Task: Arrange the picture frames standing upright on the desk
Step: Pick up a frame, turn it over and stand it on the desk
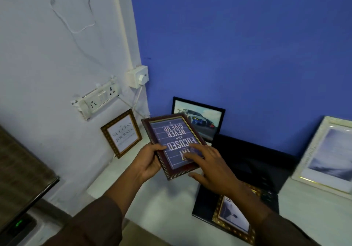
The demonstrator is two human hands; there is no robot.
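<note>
A dark red frame (167, 131) with a blue "stay focused and never give up" print hangs above the white desk (133, 184), its text upside down to me. My left hand (150, 161) grips its near left edge. My right hand (211, 171) rests fingers spread on its glass and lower right corner. A small gold frame (122, 133) leans upright against the left wall. A black frame with a car picture (202, 116) stands against the blue wall. A white frame (327, 156) leans at the right. A gold frame (234, 217) lies flat under my right forearm.
An open black laptop (253, 161) sits on the desk behind my right hand. Wall sockets (99, 100) and a plugged adapter (138, 78) with cables hang above the small gold frame. A dark surface (22, 173) stands at the left, beside the desk.
</note>
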